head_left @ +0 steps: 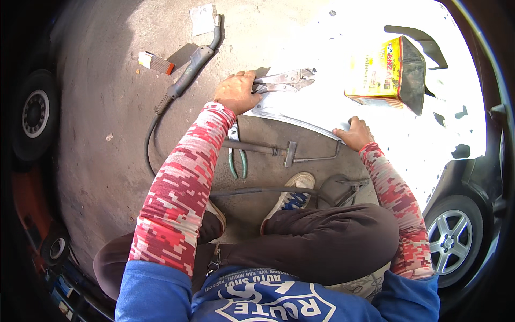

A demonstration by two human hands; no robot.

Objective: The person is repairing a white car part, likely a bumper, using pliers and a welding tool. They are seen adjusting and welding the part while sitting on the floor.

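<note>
My left hand (pixel 236 92) is closed round the handle ends of silver locking pliers (pixel 287 80). The pliers lie over the near left corner of a large white metal panel (pixel 322 110), their jaws pointing right. My right hand (pixel 356 134) grips the panel's near edge, thumb on top; its fingertips are partly hidden. Below the panel, a hammer (pixel 290 154) lies on the floor, a thin bent rod beside its head. Pliers with green handles (pixel 237 155) rest by my left forearm, partly covered by it.
A yellow and red rectangular tin (pixel 389 75) sits on the panel. A welding torch (pixel 193 70) with its cable, a small box (pixel 155 62) and a plastic packet (pixel 202 20) lie at the left. A dark hose (pixel 257 191) crosses near my shoe. A car wheel (pixel 450 239) stands at right.
</note>
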